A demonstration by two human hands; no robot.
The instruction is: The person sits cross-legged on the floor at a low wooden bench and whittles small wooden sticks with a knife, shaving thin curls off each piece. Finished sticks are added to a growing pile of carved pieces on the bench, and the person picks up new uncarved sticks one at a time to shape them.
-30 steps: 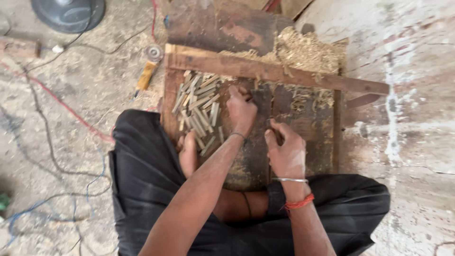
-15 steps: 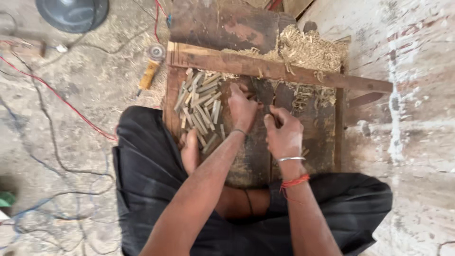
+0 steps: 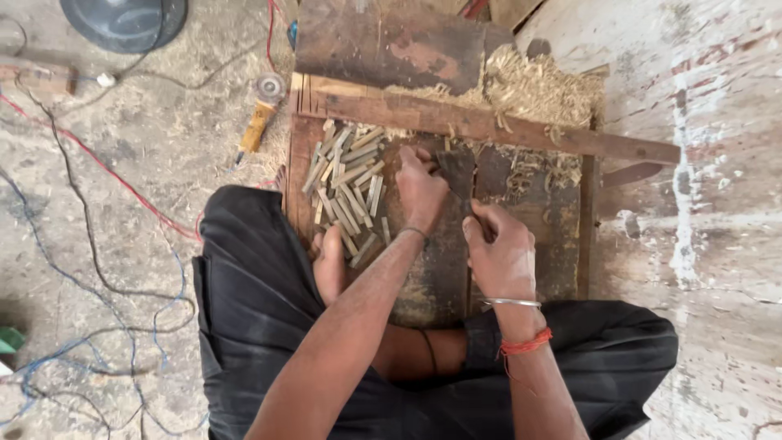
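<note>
**Hands at the Wooden Work Board: Blade and Cut Pieces**

The right hand (image 3: 503, 254) is clenched around the handle of a dark flat blade (image 3: 458, 169). The blade rises from the fist toward the far edge of the work board (image 3: 430, 285) and stands tilted, with its broad end near the fingertips of the other hand. A thin metal bangle (image 3: 511, 303) and a red thread band (image 3: 525, 343) circle the right wrist.

The left hand (image 3: 419, 189) rests on the board just beside the blade, fingers curled down. Whether it pinches a small piece under the fingertips cannot be told; the fingers hide that spot.

Directly left of the left hand lies a heap of short, pale wooden sticks (image 3: 346, 186), laid roughly parallel and overlapping on the board's left part. A bare foot (image 3: 330, 262) touches the near edge of that heap.

A long wooden batten (image 3: 489, 126) runs across the far side of the board. Behind it, at the right, sits a pile of pale wood shavings (image 3: 538, 85), next to a dark rusty plate (image 3: 391, 41).

The person sits cross-legged in black trousers (image 3: 252, 301). On the dusty floor to the left lie a yellow-handled angle grinder (image 3: 261, 114), red and blue cables (image 3: 98, 163), and a dark round dish (image 3: 122, 20).
</note>
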